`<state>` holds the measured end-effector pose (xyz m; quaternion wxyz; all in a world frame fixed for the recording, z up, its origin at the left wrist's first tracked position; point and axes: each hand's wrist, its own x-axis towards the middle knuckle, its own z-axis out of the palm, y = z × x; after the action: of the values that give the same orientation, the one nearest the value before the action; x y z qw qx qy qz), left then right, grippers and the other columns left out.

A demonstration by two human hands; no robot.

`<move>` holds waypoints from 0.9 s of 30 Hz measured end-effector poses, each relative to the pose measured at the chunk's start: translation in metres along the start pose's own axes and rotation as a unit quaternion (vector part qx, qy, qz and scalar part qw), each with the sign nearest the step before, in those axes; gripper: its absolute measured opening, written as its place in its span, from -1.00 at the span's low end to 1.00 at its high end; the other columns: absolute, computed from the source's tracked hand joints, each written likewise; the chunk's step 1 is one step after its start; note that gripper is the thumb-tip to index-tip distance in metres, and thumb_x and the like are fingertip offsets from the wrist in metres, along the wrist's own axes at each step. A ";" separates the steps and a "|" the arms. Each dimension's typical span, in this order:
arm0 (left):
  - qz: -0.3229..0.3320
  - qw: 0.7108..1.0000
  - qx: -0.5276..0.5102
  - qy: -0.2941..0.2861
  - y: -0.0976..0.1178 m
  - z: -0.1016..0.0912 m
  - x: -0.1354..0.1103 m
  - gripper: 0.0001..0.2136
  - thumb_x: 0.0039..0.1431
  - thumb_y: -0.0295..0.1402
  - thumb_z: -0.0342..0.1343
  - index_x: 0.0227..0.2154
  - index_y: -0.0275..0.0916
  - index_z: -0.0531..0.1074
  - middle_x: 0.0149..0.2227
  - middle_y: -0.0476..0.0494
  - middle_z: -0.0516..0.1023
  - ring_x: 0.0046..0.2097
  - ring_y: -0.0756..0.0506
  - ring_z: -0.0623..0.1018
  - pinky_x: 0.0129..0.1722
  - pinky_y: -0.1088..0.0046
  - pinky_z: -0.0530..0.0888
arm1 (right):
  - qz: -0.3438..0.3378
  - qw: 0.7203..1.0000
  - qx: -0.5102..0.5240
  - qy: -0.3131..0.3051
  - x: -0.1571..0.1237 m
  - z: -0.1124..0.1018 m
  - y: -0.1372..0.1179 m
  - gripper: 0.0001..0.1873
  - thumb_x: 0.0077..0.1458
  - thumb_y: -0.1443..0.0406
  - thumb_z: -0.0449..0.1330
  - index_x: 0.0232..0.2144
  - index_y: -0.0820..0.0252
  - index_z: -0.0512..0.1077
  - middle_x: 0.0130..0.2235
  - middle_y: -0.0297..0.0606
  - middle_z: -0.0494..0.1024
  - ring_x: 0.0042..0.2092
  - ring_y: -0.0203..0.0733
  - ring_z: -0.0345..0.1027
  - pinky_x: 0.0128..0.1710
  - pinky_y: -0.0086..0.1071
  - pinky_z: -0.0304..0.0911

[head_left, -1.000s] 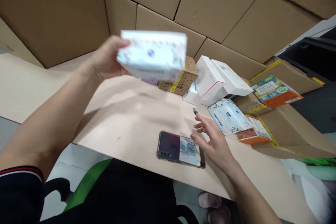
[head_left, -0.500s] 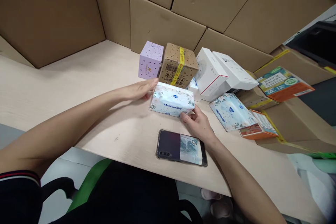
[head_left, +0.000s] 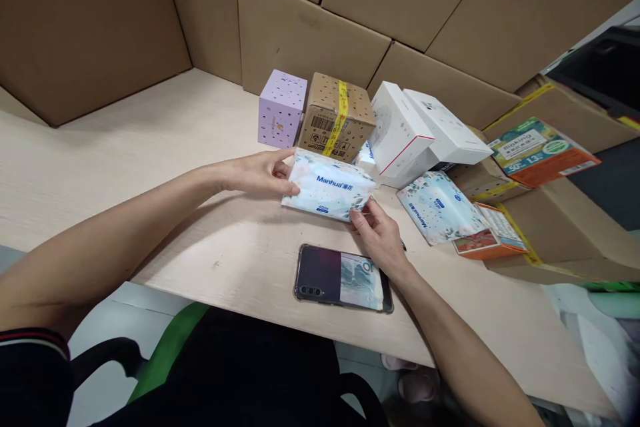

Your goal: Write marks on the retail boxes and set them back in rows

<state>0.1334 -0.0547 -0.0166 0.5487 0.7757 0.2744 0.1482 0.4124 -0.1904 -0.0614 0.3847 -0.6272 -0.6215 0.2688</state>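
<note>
Between my two hands is a pale blue floral tissue pack (head_left: 330, 185) marked "Manhua", its printed broad face tilted up towards me. My left hand (head_left: 265, 173) grips its left end, thumb on the front and fingers partly hidden behind. At the lower right corner, my right hand (head_left: 377, 230) pinches the pack between thumb and fingers. Just behind the pack stands a small brown carton (head_left: 337, 117) with yellow tape. A dark phone (head_left: 320, 273) in a clear case, with a banknote (head_left: 361, 283) on its back, lies near my right wrist.
A lilac box (head_left: 283, 110) stands beside the brown carton. White boxes (head_left: 403, 137) lean together further right. Another tissue pack (head_left: 440, 207) rests against an orange box (head_left: 493, 233), near an open carton (head_left: 570, 233). Large cardboard boxes (head_left: 310, 33) wall the table's back.
The tissue pack has tipped so that more of its printed broad face shows. My left thumb has moved from its top edge down onto its front. The view has shifted slightly.
</note>
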 end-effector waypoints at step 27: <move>0.151 0.980 0.132 0.006 -0.038 -0.015 0.005 0.07 0.16 -0.29 0.31 0.48 0.13 -0.39 0.43 -0.51 0.14 -0.27 -0.05 0.66 -0.37 0.47 0.58 | -0.032 0.998 -0.047 0.002 -0.002 -0.004 0.006 -0.53 0.21 0.05 0.21 0.05 0.20 0.49 -0.21 -0.19 0.60 -0.36 -0.21 0.41 -0.32 -0.29 0.36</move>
<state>0.1193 -0.0309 -0.0472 0.4112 0.8730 0.1742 0.1963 0.4184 -0.1922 -0.0644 0.3647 -0.6250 -0.6523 0.2255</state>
